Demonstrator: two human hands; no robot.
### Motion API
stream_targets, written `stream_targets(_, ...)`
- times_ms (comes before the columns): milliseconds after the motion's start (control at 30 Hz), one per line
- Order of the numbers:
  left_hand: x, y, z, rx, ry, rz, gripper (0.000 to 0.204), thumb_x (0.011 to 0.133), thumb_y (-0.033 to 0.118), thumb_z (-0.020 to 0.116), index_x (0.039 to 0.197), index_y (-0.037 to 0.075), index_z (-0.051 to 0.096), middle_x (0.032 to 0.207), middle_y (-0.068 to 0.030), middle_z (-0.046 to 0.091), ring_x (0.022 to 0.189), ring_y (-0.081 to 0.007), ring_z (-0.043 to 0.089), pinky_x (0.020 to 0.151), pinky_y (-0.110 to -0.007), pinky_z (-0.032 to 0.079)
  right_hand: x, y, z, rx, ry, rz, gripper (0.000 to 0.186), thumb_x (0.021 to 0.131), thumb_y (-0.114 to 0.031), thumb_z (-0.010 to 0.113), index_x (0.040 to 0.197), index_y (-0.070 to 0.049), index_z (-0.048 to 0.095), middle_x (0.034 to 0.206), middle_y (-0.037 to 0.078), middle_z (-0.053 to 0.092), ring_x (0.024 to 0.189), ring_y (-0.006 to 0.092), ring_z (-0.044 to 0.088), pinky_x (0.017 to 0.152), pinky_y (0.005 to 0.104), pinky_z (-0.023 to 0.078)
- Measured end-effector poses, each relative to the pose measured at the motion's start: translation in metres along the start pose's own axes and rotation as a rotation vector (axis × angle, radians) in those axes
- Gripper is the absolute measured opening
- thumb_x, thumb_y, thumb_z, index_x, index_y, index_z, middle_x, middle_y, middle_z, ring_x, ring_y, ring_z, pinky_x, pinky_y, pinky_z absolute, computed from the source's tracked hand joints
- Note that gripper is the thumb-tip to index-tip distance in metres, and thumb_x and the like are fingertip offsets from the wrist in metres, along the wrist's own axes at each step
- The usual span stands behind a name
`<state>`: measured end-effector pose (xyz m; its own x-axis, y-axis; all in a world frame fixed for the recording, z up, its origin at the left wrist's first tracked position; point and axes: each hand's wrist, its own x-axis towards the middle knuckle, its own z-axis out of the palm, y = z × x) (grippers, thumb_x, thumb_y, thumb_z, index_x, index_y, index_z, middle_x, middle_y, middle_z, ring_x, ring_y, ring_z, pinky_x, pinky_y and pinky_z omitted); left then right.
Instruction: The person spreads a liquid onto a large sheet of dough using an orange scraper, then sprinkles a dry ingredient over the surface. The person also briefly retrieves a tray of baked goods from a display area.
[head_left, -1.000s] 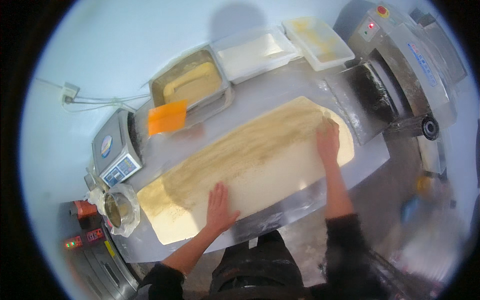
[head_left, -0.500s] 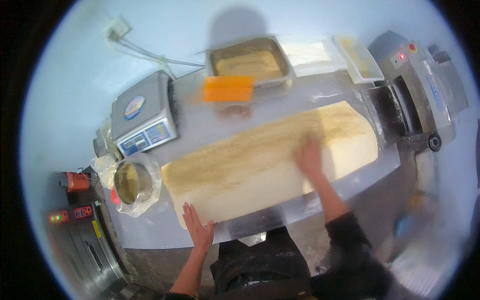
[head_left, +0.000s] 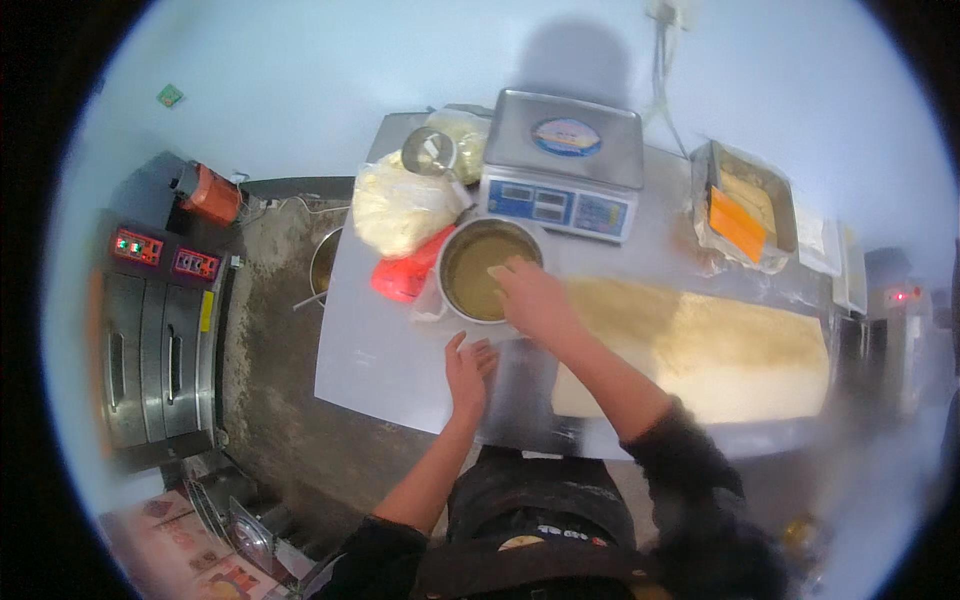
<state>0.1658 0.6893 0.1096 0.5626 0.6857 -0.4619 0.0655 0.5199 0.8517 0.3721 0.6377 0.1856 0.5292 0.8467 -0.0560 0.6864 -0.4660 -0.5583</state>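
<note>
A round metal pot (head_left: 455,247) holds a brownish-yellow filling. My right hand (head_left: 532,300) reaches over its right rim, fingers bent together at the filling; a small pale piece shows at the fingertips, too blurred to name. Beside the pot's near side, my left hand (head_left: 468,372) hovers above the tabletop with thumb and fingers apart, holding nothing. To the right lies a long flat sheet of dough (head_left: 745,375), its far part coated with a yellow-brown layer. My right forearm crosses in front of the sheet's left end.
Behind the pot stands a digital scale (head_left: 565,150). Left of it are a plastic bag of pale stuff (head_left: 400,210), a red bag (head_left: 402,278) and a metal cup (head_left: 428,150). An orange scraper (head_left: 737,225) leans on a metal tray (head_left: 785,215). An oven (head_left: 155,350) stands far left.
My view has swung left. My right hand has left the dough sheet and come over to the pot. My left hand has lifted off the dough's near left corner.
</note>
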Motion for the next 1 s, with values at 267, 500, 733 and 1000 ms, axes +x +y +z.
stream_targets(267,0.043,0.032,0.021,-0.160,-0.024,-0.225,0.050,0.111,0.042,0.050,0.145,0.007,0.040,0.126,-0.0195,0.067,0.106,-0.0288,0.073,0.088,-0.042,0.060,0.072,-0.003,0.094,-0.110,-0.444,0.187,0.033,0.084,-0.023,0.070,0.106,0.001,0.077,0.104,0.026,0.075,0.104,0.0421,0.073,0.089,0.0461,0.060)
stream_targets(500,0.042,0.028,0.015,-0.131,-0.041,-0.257,0.051,0.111,0.043,0.049,0.144,0.006,0.040,0.119,-0.0205,0.069,0.101,-0.0287,0.073,0.089,-0.042,0.061,0.066,0.002,0.087,-0.150,0.008,0.060,0.029,0.084,-0.007,0.068,0.111,-0.001,0.078,0.111,0.030,0.073,0.100,0.0418,0.073,0.090,0.0468,0.058)
stream_targets(733,0.012,-0.009,0.002,-0.095,-0.139,-0.375,0.055,0.111,0.038,0.052,0.151,0.003,0.041,0.124,-0.0224,0.068,0.109,-0.0310,0.071,0.095,-0.043,0.059,0.041,-0.004,0.052,0.913,0.306,0.453,0.031,0.094,-0.011,0.072,0.124,-0.002,0.074,0.124,0.020,0.073,0.105,0.0331,0.073,0.094,0.0433,0.058)
stream_targets(1000,0.012,-0.049,0.011,0.332,-0.474,0.045,0.048,0.110,0.029,0.050,0.144,-0.006,0.052,0.140,-0.0205,0.062,0.129,-0.0297,0.061,0.113,-0.042,0.046,-0.194,0.087,-0.025,1.977,0.833,0.582,0.030,0.106,-0.014,0.057,0.132,0.001,0.063,0.128,0.012,0.069,0.119,0.0245,0.065,0.107,0.0407,0.052)
